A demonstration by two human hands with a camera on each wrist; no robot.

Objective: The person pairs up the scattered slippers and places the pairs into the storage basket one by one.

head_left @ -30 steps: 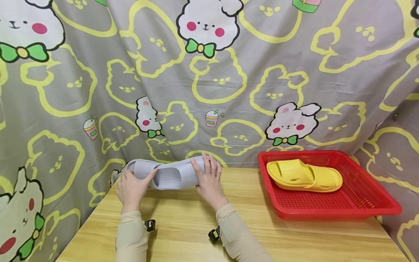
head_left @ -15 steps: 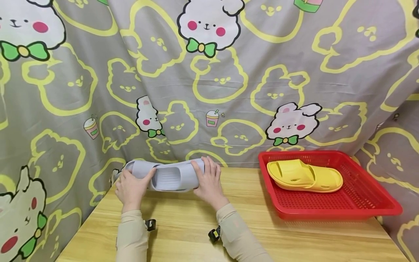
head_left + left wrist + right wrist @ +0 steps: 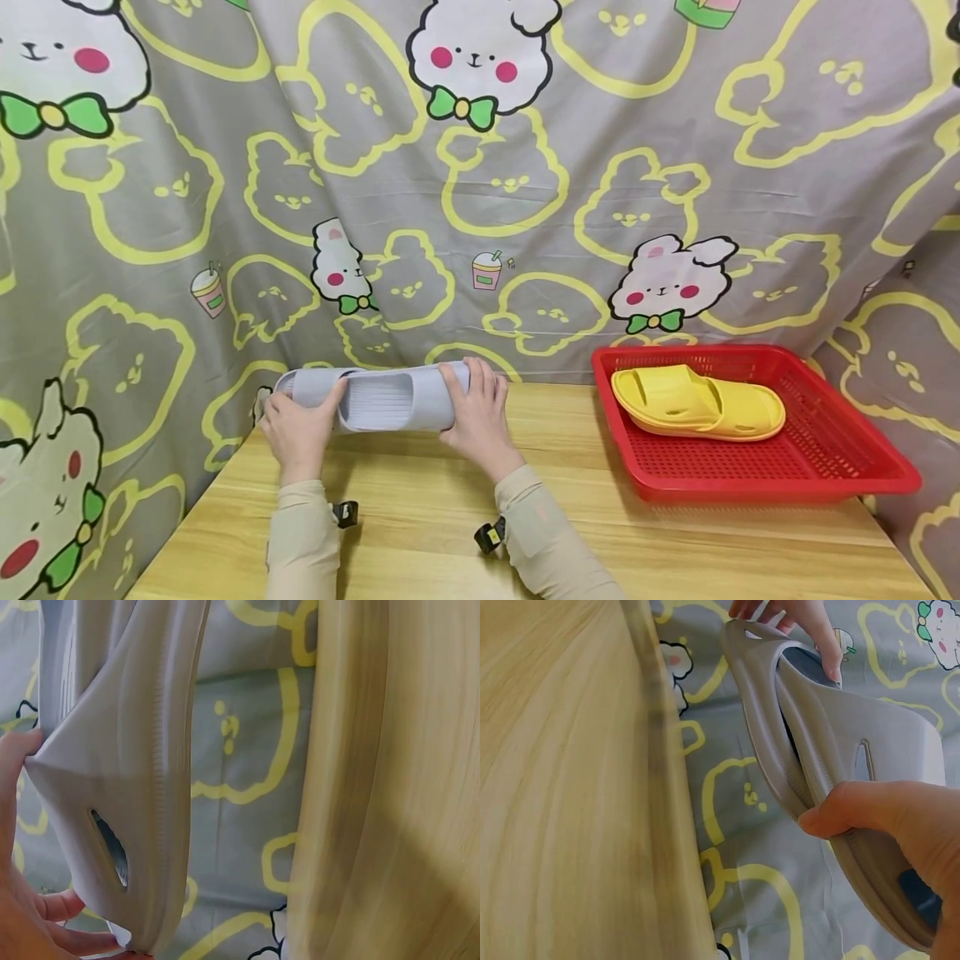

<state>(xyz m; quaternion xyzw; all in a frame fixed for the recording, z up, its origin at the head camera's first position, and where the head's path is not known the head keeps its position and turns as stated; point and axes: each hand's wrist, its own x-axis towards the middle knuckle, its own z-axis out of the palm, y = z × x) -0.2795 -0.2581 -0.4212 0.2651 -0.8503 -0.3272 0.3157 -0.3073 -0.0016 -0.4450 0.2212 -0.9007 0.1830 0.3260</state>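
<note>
A pair of pale grey slide slippers (image 3: 378,400), one fitted against the other, is held level above the back left of the table. My left hand (image 3: 298,435) grips the left end, its thumb at the edge of a strap. At the other end, my right hand (image 3: 482,417) holds the right-hand strap, fingers over the far side. The left wrist view has a slipper's strap (image 3: 112,765) with a slot in its side. A dark seam between the two soles shows in the right wrist view, where the right thumb (image 3: 847,806) presses on the sole's side.
A red perforated basket (image 3: 757,487) stands at the right of the wooden table (image 3: 420,533). Yellow slippers (image 3: 697,404) lie in it, one fitted to the other. A grey patterned curtain (image 3: 420,200) hangs close behind the table and along both sides.
My left hand and the left end of the grey slippers have shifted slightly left. The right hand's fingertips sit a little lower than before. Basket and yellow slippers have stayed put.
</note>
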